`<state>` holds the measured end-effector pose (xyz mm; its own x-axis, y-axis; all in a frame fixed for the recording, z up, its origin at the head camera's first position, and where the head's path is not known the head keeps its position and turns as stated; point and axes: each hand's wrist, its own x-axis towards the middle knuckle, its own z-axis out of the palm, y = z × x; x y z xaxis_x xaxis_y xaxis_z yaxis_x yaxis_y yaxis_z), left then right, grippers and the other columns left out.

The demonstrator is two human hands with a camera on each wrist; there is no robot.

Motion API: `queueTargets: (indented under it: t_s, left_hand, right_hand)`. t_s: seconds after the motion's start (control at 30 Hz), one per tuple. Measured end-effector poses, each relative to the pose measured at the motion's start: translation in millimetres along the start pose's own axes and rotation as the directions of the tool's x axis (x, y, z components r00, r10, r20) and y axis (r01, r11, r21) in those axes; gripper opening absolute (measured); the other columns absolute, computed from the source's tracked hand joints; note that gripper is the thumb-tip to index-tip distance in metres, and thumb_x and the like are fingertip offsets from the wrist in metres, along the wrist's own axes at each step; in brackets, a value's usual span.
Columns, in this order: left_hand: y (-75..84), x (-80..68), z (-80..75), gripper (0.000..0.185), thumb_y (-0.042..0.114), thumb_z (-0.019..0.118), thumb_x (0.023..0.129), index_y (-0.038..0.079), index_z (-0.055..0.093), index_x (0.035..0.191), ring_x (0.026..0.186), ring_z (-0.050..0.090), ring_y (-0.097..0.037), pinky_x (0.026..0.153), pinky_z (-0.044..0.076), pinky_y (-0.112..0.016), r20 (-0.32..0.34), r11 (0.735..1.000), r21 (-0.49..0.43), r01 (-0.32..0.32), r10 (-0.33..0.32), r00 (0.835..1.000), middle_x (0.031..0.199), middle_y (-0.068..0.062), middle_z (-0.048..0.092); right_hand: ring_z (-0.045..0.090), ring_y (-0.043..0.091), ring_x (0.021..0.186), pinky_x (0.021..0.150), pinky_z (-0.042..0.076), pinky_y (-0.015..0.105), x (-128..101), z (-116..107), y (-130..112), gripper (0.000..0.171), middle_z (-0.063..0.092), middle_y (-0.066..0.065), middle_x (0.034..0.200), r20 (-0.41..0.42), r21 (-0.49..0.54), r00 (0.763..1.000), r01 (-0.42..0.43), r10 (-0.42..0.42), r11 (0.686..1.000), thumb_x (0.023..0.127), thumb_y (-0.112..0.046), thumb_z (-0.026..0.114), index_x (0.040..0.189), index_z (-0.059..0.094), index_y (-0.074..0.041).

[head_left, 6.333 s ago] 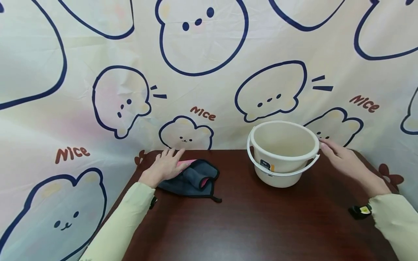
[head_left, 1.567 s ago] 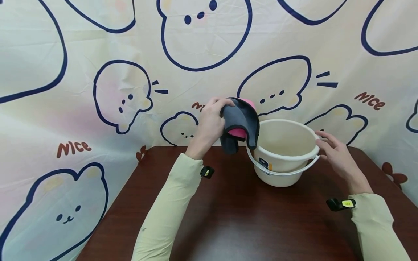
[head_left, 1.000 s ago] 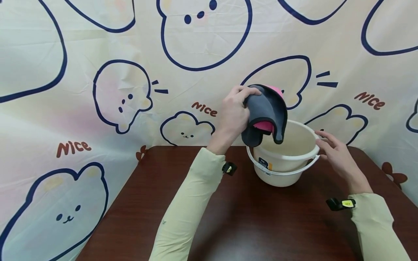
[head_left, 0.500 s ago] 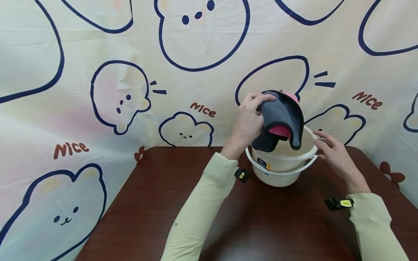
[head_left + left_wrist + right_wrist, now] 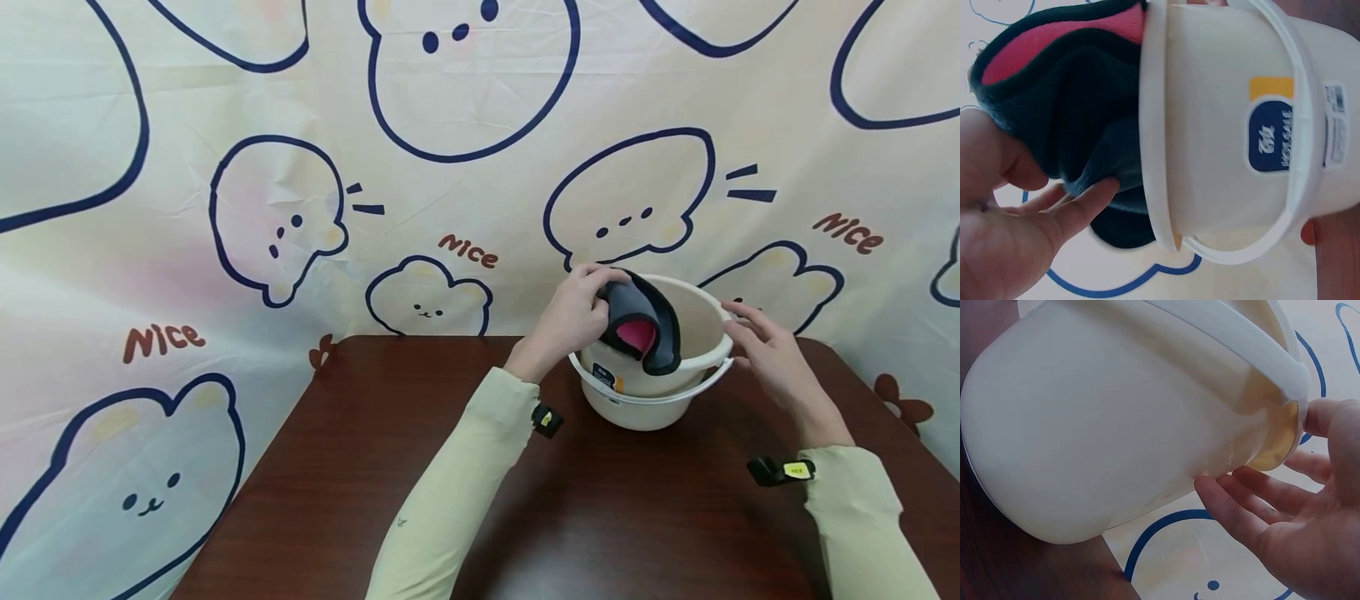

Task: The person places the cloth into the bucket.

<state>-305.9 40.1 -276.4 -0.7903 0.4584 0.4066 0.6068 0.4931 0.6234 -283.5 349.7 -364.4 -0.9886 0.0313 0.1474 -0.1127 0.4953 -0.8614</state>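
Note:
A dark grey cleaning cloth [image 5: 648,321] with a pink underside and black edging droops into the mouth of a cream plastic bucket [image 5: 637,379]. My left hand [image 5: 573,317] pinches the cloth at the bucket's left rim. In the left wrist view, part of the cloth [image 5: 1079,106] bulges out above the rim, and the rest is hidden inside. At the opposite side, my right hand [image 5: 772,354] rests against the bucket. Its fingertips [image 5: 1207,487] touch the outer wall in the right wrist view, and the thumb lies at the rim. The bucket stands upright with its handle [image 5: 1300,125] lowered.
The bucket stands toward the back of a dark brown wooden table [image 5: 420,433]. A cream cloth backdrop [image 5: 465,200] with blue-outlined bears hangs right behind the table's back edge. Both wrists wear small black cameras.
My left hand picked up the cloth from the table's left side, carried it right over the bucket, and has lowered it into the opening. My right hand stays at the rim.

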Motion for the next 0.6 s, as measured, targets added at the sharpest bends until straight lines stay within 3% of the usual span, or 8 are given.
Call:
queueTargets:
  t_s: [0.3,0.6]
  left_hand:
    - [-15.8,-13.9,-11.3,0.038,0.005,0.045,0.097,0.018,0.061,0.13,0.113,0.053,-0.017,0.094,0.048,-0.031,0.072,0.999,0.031,0.005,-0.007,0.997,0.139,-0.004,0.049]
    - [-53.9,-36.3,-33.1,0.036,0.008,0.044,0.097,0.013,0.061,0.129,0.108,0.052,-0.019,0.095,0.047,-0.035,0.094,0.994,0.109,0.025,-0.035,0.995,0.136,-0.007,0.052]
  right_hand:
    - [0.057,-0.013,0.094,0.075,0.053,0.015,-5.0,-4.7,0.7,0.064,0.041,0.021,0.146,0.014,-0.027,1.0,0.027,-0.026,0.999,0.1,-0.054,0.039,0.156,0.025,-0.026]
    - [0.061,-0.01,0.091,0.073,0.056,0.02,-8.9,-14.2,7.8,0.061,0.04,0.022,0.145,0.074,-0.084,0.99,0.123,-0.116,0.989,0.105,-0.043,0.033,0.158,0.019,-0.016]
